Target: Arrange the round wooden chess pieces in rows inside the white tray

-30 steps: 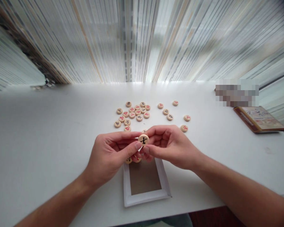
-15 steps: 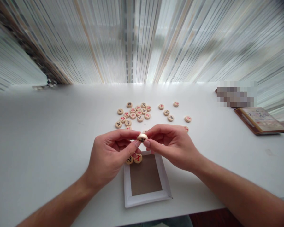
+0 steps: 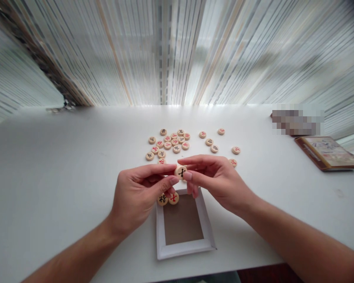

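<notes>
A round wooden Chinese chess piece (image 3: 181,172) with a black character is pinched between my two hands, its marked face tilted toward me. My left hand (image 3: 140,192) grips its left edge with thumb and forefinger, and my right hand (image 3: 215,179) has thumb and fingers on its right side. Below them lies a shallow white box (image 3: 187,248) with a brown bottom. Inside its far left corner are a black-marked piece (image 3: 162,199) and a red-marked piece (image 3: 174,198), side by side and partly under my left fingers.
Several more chess pieces (image 3: 174,142) lie in a cluster beyond my hands, with others scattered to the right (image 3: 214,148). A flat brown-edged box (image 3: 327,152) lies at the right of the white table (image 3: 61,165). A striped curtain (image 3: 177,51) hangs behind.
The piece between my fingers has been turned, so its black character now faces me instead of its pale edge. My right forefinger has lifted slightly. The view has shifted a little.
</notes>
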Demonstrator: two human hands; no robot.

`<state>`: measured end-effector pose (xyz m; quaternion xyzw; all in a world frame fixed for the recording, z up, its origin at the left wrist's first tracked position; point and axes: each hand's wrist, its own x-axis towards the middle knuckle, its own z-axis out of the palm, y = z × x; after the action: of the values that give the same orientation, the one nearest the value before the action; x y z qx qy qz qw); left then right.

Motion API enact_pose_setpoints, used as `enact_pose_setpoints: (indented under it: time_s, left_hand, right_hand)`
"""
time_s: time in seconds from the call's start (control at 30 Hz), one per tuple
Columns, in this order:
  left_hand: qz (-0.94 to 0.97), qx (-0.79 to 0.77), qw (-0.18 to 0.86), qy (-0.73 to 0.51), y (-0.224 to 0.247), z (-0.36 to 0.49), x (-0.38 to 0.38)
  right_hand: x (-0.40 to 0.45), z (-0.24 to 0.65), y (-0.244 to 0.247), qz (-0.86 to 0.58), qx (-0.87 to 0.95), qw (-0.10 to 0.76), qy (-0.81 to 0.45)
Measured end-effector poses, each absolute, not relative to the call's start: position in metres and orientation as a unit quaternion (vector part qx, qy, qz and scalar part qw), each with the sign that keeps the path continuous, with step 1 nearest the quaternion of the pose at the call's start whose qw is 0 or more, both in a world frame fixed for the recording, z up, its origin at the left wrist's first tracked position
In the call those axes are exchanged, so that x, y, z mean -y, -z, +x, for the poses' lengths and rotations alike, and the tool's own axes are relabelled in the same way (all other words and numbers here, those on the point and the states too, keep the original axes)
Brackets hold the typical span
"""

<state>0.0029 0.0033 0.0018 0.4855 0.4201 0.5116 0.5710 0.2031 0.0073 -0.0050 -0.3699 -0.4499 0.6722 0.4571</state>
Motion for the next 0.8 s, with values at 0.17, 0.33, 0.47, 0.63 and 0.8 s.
enact_pose_setpoints:
  time_s: [0.17,0.33,0.47,0.63,0.8]
  left_hand:
    - [0.496,-0.420,0.561,-0.512,-0.0021,0.0025,-0.0027]
    - [0.498,-0.424,0.576,-0.490,-0.0012,0.0012,-0.0029]
    - [0.487,-0.420,0.597,-0.480,-0.0005,0.0005,-0.0043]
    - [0.498,-0.416,0.604,-0.463,-0.0011,-0.0011,-0.0046]
    - [0.516,-0.414,0.603,-0.446,-0.0012,-0.0017,-0.0044]
  right_hand:
    - [-0.0089,0.2033,0.0049,-0.354,0.402,0.448,-0.715]
    - [-0.0084,0.2031,0.0044,-0.371,0.410,0.433,-0.711]
    - [-0.0077,0.2044,0.0068,-0.366,0.424,0.445,-0.699]
    - [-0.0074,0.2055,0.0083,-0.344,0.411,0.468,-0.703]
    - [-0.0080,0.2039,0.0040,-0.365,0.455,0.471,-0.662]
